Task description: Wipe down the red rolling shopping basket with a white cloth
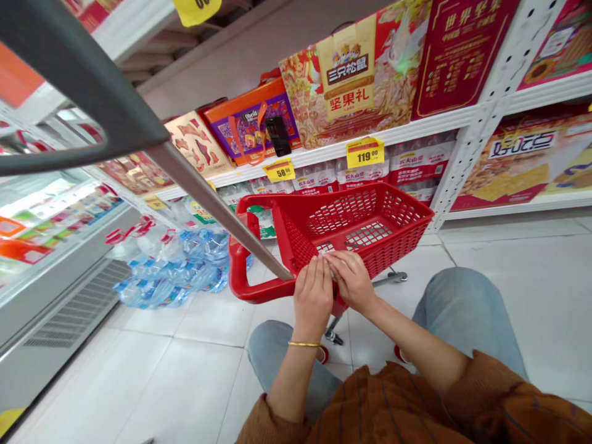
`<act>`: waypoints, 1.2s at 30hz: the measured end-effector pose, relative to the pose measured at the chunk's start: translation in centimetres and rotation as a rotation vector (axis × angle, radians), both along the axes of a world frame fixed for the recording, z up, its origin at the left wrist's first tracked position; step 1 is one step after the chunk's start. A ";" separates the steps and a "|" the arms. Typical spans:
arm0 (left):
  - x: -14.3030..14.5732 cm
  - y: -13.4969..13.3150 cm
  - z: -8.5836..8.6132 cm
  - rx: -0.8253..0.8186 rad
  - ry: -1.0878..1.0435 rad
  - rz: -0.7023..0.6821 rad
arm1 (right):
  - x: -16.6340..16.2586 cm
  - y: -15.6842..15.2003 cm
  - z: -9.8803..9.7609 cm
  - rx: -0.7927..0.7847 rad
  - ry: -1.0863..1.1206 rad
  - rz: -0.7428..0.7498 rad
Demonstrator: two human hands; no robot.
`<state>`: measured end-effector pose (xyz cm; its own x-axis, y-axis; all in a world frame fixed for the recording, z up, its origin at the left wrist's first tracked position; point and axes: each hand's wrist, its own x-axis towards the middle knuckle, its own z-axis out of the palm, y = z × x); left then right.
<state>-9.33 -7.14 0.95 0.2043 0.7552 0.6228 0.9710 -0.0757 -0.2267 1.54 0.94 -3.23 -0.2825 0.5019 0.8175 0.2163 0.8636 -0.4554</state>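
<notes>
My left hand, a gold bangle on its wrist, meets my right hand over the near side of a red plastic shopping cart basket. Both hands are closed, with their fingertips pressed together. A tiny pale bit shows between them, but the fingers cover most of it. I cannot tell whether they touch the basket wall. The basket has a perforated floor and walls, with a red loop frame at its left end. A grey metal pole slants up from there to a dark handle.
Behind the cart, a white shelf holds gift boxes above shrink-wrapped bottles. A dark phone-like object stands against a purple box. Large water bottles sit on the tiled floor beside a refrigerated case at left.
</notes>
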 end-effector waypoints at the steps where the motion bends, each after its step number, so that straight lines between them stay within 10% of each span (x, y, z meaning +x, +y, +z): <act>1: 0.1 0.2 -0.3 0.009 -0.020 0.012 | -0.2 0.2 -0.4 0.023 -0.011 -0.013; 18: 0.0 0.3 -0.7 0.036 0.001 0.048 | 2.9 4.3 -2.8 0.085 -0.077 -0.049; 29: 0.3 0.4 -0.9 0.021 0.005 0.081 | 5.3 5.5 4.4 -0.900 -0.010 0.397; 36: 0.4 0.3 -1.0 0.003 -0.024 0.091 | 2.0 7.9 5.7 -0.528 -0.368 0.382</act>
<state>-8.97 -6.80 -0.06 0.1200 0.7684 0.6287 0.9790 0.0136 -0.2035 3.56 8.83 2.48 -0.7247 0.6134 0.3140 0.1638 0.5959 -0.7862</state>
